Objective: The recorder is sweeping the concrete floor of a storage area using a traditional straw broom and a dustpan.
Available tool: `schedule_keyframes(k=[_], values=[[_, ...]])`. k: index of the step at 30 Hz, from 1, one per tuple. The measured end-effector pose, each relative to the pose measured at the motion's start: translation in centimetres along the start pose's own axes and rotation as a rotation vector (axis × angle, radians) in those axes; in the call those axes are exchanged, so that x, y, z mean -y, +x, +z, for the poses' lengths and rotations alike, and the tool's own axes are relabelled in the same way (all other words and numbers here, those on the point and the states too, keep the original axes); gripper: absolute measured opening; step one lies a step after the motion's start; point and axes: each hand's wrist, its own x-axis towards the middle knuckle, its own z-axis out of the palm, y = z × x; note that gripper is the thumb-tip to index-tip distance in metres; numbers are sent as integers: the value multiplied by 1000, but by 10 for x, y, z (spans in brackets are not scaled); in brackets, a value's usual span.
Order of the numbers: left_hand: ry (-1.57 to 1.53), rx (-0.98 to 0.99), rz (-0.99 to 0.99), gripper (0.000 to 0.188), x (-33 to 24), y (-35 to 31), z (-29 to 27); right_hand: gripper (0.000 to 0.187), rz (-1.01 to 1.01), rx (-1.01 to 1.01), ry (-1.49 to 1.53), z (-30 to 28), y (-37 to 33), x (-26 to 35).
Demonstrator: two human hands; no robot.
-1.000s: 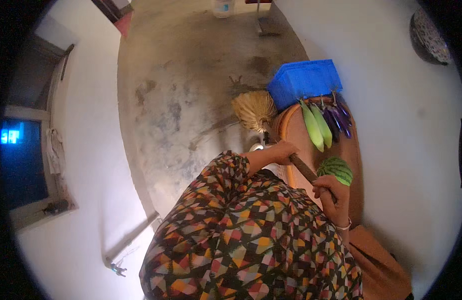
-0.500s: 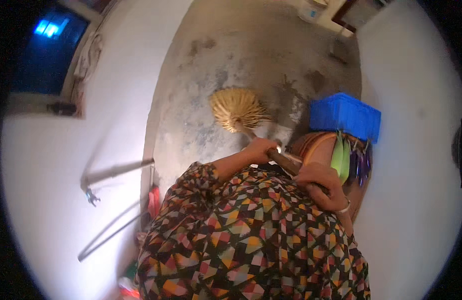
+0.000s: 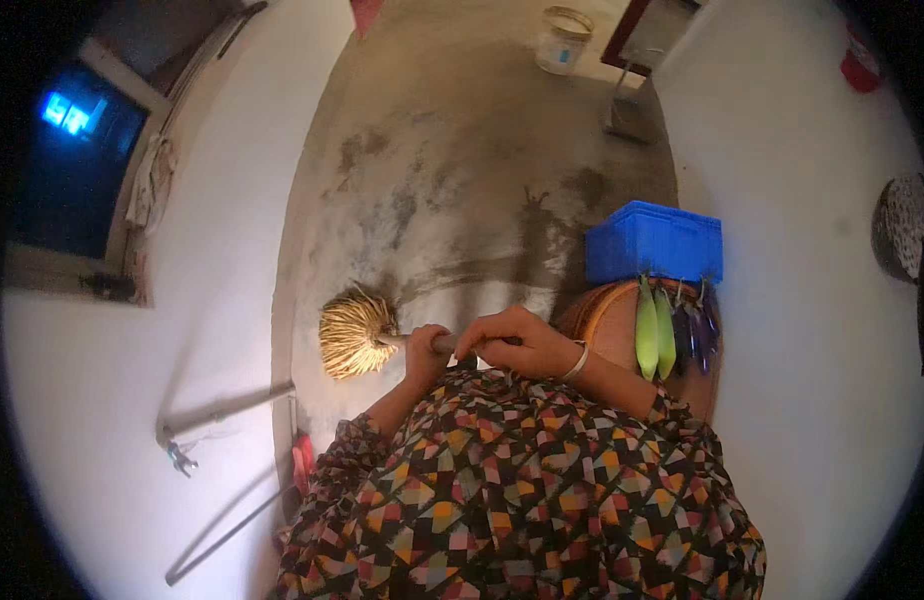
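A string mop (image 3: 354, 335) with a round head of yellowish strands rests on the concrete floor to the left. Its handle (image 3: 444, 344) runs right from the head, across the front of my body. My left hand (image 3: 425, 355) is wrapped round the handle close to the head. Higher up the shaft, my right hand (image 3: 517, 340) closes on it, with a pale bangle at the wrist. The handle's end past my right hand is hidden.
A blue crate (image 3: 654, 242) and an orange-rimmed round table (image 3: 617, 330) holding long green and purple vegetables (image 3: 666, 332) stand right. Farther off are a white bucket (image 3: 564, 40) and a dustpan (image 3: 629, 118). A wall tap (image 3: 182, 460) juts out left.
The mop head has swung left and nearer, leaving a dark wet arc on the floor. Both hands have moved left with the handle, which now lies nearly level.
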Motion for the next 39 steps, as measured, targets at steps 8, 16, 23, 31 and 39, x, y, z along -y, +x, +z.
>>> schedule_keyframes(k=[8,16,23,31,39], values=[[-176,168,237,29,-95,115,96,20,217,-315,-84,-115,-75,27],[-295,600,626,34,-202,242,218,25,292,-774,-280,-198,-146,42],[-215,703,800,38,-234,311,311,22,186,-816,-816,-237,-149,4],[-6,836,926,31,-217,335,329,23,186,-660,-814,-250,-149,-9],[322,1015,947,34,-249,376,267,21,80,-773,-674,-275,-138,-5]])
